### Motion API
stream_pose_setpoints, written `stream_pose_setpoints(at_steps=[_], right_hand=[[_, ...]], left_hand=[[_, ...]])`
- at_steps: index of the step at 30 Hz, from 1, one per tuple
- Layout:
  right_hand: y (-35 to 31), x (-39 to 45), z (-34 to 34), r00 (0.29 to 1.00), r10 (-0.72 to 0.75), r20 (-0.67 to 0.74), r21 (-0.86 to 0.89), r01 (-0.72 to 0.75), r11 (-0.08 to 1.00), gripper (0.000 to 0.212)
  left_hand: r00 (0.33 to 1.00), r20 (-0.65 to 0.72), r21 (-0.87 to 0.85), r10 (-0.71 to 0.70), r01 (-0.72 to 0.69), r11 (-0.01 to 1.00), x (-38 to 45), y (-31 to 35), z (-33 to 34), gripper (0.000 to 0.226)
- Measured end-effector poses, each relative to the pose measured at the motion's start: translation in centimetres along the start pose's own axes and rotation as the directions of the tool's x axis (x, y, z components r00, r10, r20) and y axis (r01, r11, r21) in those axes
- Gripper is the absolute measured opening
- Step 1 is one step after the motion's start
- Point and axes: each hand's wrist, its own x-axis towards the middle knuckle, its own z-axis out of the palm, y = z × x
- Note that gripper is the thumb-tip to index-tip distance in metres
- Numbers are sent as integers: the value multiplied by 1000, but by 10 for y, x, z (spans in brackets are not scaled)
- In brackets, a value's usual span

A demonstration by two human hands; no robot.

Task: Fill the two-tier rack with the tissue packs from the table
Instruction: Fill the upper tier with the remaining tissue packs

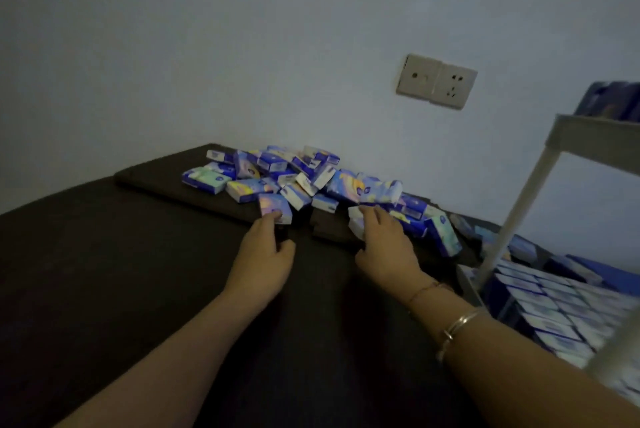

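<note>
A heap of small blue and white tissue packs point(298, 173) lies on the dark table point(121, 272) against the wall. My left hand point(265, 254) reaches to a purple pack point(275, 208) at the heap's front edge, fingertips touching it, thumb apart below. My right hand point(384, 247) lies over a white pack point(356, 221), fingers curved on it. The white two-tier rack point(519, 206) stands at the right. Its lower tier point(554, 310) holds rows of packs, and its upper tier point(609, 98) carries several dark blue packs.
A wall socket plate point(436, 81) sits on the pale wall above the heap. More packs point(443, 233) trail from the heap toward the rack's leg. A folded dark cloth edge point(156, 182) runs under the heap.
</note>
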Motion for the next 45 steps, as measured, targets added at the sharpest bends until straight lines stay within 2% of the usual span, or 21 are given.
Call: stream_pose_setpoints(at_steps=[5,9,15,18,20,22,25,28,33,37,41,45], right_hand=[[10,33,15,995,66,73,3,-66,998,89],[9,48,25,992,64,107,47,-69,997,84],[5,32,25,998,-16,-52,47,18,999,62],[3,20,22,987,-84,-140,117,101,988,55],[-3,12,17,979,-57,-197,298,116,947,52],[-12,6,10,977,-8,-214,514,120,849,44],[-27,0,-2,995,-20,-100,687,83,722,32],[-40,-1,-9,994,-94,-54,717,104,689,33],[-67,-2,-14,973,-225,-46,724,187,664,37],[-84,6,-16,963,-266,51,788,124,604,30],[-98,15,-6,955,-265,132,801,55,597,18],[-105,25,-2,966,-215,142,909,-41,415,40]], left_hand=[[1000,2,-17,-18,18,1000,2,-2,2,50],[1000,7,-76,-29,29,997,4,-5,3,47],[1000,-11,-134,-24,22,991,4,-7,2,45],[1000,-25,-161,8,-12,987,4,-8,0,46],[999,-33,-190,43,-48,981,3,-9,-1,54],[995,-18,-191,93,-95,977,1,-9,-1,70],[983,26,-148,182,-176,973,-4,-9,3,96],[978,48,-159,201,-191,968,-7,-9,7,112],[987,-57,-252,148,-157,955,-6,-8,-3,97],[985,-145,-276,95,-133,952,2,-13,-17,101],[987,-144,-344,64,-111,932,11,-22,-22,112],[958,-287,-393,-18,-101,914,15,-24,-30,109]])
